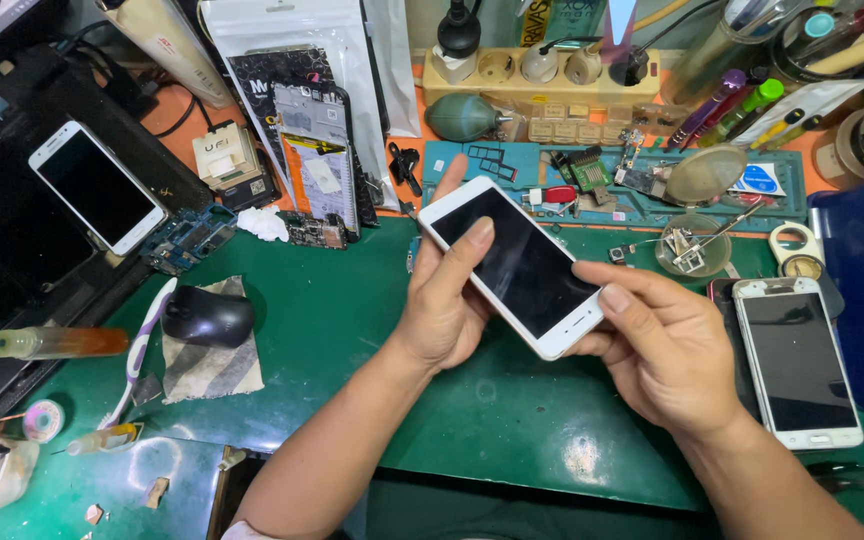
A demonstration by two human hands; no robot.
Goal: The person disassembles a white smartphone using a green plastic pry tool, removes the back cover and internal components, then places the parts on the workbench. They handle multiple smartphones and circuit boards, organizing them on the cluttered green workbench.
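white phone (512, 265), left hand (442, 305), right hand (657, 350) gripping

A cluttered workbench topped with a green mat (332, 310) fills the view, a black laptop (12, 240) at its left edge and a cream power strip (542, 85) along the back under even light.

This is a phone repair workshop. A green mat covers the desk (352, 300), and bare circuit boards (187, 238) lie at its upper left. White smartphones (797, 362) rest at the right and far left. A blue parts tray (612, 185) with small components, an air blower (464, 117) and a power strip (542, 75) fill the top centre.
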